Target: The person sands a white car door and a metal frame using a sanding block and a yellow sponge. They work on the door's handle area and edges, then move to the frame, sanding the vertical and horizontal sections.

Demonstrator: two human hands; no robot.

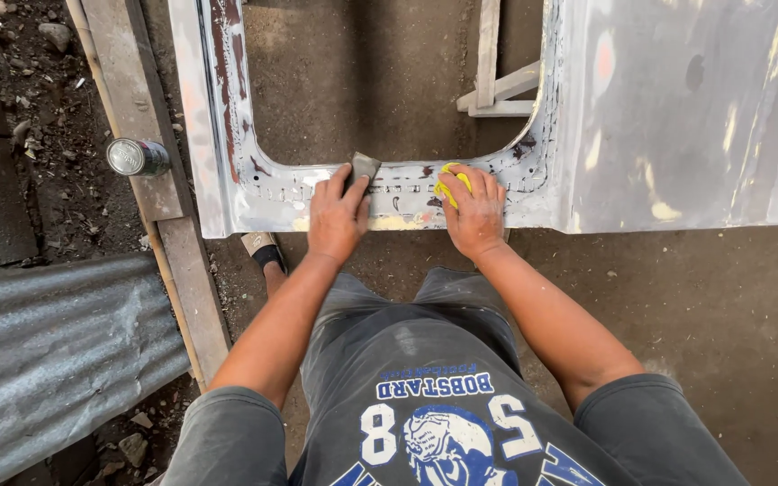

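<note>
Dirt floor beyond panel edge (389,193), hands (338,216) pressing

Silver spray can (137,157) — lying on wooden plank (141,108).

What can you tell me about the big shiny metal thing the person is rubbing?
The metal panel is silvery grey sheet metal, a car body part by its look, lying flat above the dirt ground. A big window-shaped opening is cut in it, edged with rust and small holes. The left hand presses a grey sanding piece on the lower frame; the right hand presses a yellow piece beside it.
</note>
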